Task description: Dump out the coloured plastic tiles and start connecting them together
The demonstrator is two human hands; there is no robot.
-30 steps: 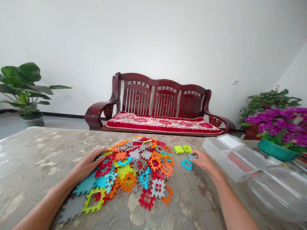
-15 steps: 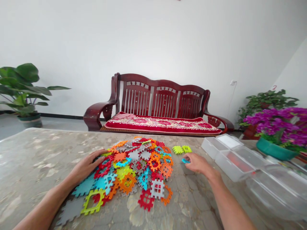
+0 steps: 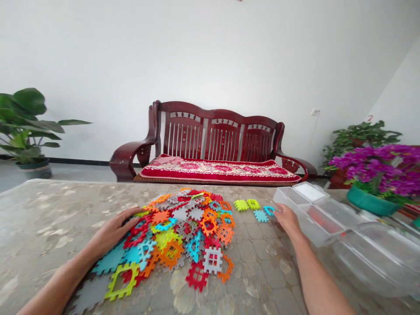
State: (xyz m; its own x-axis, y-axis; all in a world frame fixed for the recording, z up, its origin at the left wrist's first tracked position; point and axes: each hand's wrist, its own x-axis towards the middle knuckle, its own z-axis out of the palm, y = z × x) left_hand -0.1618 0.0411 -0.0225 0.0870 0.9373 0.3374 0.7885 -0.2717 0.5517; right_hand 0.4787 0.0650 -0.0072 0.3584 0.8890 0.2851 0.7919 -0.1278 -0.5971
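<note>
Plastic toothed tiles in red, orange, blue, grey and lime make up the pile of tiles (image 3: 193, 221) in the middle of the marbled table (image 3: 49, 218). Your left hand (image 3: 113, 229) lies flat on the pile's left edge, palm down, fingers spread and gripping nothing. Your right hand (image 3: 287, 217) is on the table well to the right of the pile, its fingers loosely curled, with the fingertips at a blue frame tile (image 3: 269, 210); whether they pinch it or only touch it cannot be told. A solid blue tile (image 3: 260, 215) lies flat just left of that one, and two lime-green tiles (image 3: 246, 204) sit side by side a little further left. A clear box (image 3: 328, 221) stands just beside your right hand, and a clear bowl (image 3: 374, 258) is nearer you on the right. The only writing is a small red mark (image 3: 370, 118) on the far wall above the purple flowers (image 3: 380, 164), which looks like a 2.
</note>
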